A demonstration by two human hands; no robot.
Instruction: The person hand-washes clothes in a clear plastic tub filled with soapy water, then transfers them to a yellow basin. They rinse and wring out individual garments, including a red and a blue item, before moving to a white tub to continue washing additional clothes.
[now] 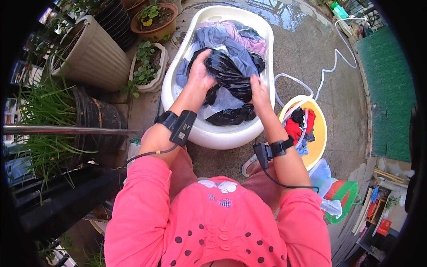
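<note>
A wet black garment (230, 75) is stretched between my two hands above a white plastic tub (217, 135). My left hand (201, 71) grips its left end, and my right hand (260, 93) holds its right end. More black cloth (232, 115) lies in the water below. Farther back in the tub are a grey-blue garment (213, 36) and a pink-lilac one (235, 31), partly under the black cloth. To the right of the tub stands a yellow basin (321, 133) holding red (293, 130), black and blue clothes.
A white hose (337, 51) winds over the paving into the yellow basin. Potted plants, among them a beige pot (96, 53) and a white planter (160, 71), line the left side beside a metal rail (66, 129). A green-and-red basket (342, 200) lies at lower right.
</note>
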